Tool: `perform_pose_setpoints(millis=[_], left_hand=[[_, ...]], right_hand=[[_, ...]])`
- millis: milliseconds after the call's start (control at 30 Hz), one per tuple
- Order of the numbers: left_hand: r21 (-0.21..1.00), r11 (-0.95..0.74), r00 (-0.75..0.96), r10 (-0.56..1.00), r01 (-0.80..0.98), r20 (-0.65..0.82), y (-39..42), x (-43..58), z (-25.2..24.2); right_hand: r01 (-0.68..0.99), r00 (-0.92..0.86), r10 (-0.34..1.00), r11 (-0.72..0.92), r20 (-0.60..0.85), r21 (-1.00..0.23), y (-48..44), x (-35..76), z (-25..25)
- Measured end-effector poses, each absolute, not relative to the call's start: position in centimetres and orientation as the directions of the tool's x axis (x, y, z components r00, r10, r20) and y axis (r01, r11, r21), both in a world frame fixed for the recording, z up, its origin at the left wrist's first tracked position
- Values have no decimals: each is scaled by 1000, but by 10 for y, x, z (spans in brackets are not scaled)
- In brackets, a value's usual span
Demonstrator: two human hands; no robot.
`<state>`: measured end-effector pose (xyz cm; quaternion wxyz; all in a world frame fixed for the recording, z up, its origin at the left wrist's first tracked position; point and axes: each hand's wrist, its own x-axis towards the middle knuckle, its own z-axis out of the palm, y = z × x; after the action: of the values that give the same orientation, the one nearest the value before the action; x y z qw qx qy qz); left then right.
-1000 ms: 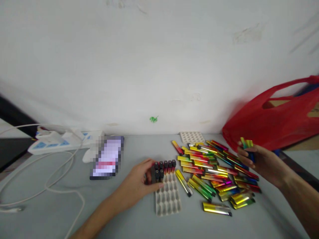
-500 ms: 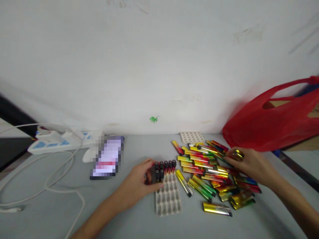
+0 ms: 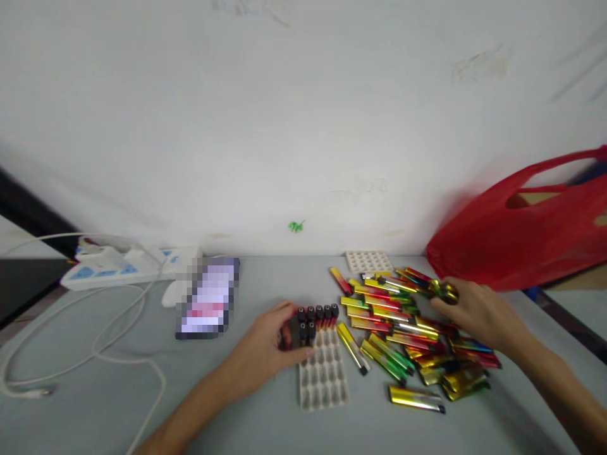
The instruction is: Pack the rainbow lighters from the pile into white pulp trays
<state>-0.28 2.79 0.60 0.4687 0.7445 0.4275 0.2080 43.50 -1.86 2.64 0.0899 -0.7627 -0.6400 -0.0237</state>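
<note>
My left hand (image 3: 265, 354) rests on the table against the left edge of a white slotted tray (image 3: 325, 385), its fingers curled round the black-capped lighters (image 3: 315, 319) that stand upright in the tray's far rows. My right hand (image 3: 474, 309) lies on top of a heap of shiny multicoloured lighters (image 3: 408, 322) to the right of the tray, fingers closed on a gold lighter (image 3: 446, 292) at the heap's far edge. One gold lighter (image 3: 416, 398) lies apart at the near side.
A red plastic bag (image 3: 521, 234) sits at the far right against the wall. A second white slotted tray (image 3: 367, 260) lies behind the heap. A phone (image 3: 208, 297), a white power strip (image 3: 118, 265) and loose white cables (image 3: 95, 354) fill the left side.
My right hand came down from the air, where it held several lighters upright, onto the heap. The left hand stayed by the tray.
</note>
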Motion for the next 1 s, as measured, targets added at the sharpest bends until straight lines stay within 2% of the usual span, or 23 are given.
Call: perform_pose_setpoints(millis=[133,233,367,767,867,933,1000], left_hand=[[874,-205,547,833,442,-81,28,-3,6],[873,-206,546,834,443,-80,28,-3,7],[870,-198,541,836,451,-90,28,-2,8],[877,-194,554,827,439,-94,28,-2,7],[879,-194,551,830,436,-90,28,-3,6],[878,-198,545,834,435,-82,28,-3,5],[876,-207,547,834,435,-75,28,-4,5]], right_hand=[[978,189,966,-169,177,-118,-5,458,33],[992,80,967,-53,242,-113,10,474,32],[975,-14,985,52,174,-215,22,480,20],[938,14,999,0,38,-347,13,456,24],[917,91,995,-64,50,-394,6,456,27],[914,174,981,-126,90,-386,0,461,27],[933,237,963,-189,127,-307,-7,469,25]])
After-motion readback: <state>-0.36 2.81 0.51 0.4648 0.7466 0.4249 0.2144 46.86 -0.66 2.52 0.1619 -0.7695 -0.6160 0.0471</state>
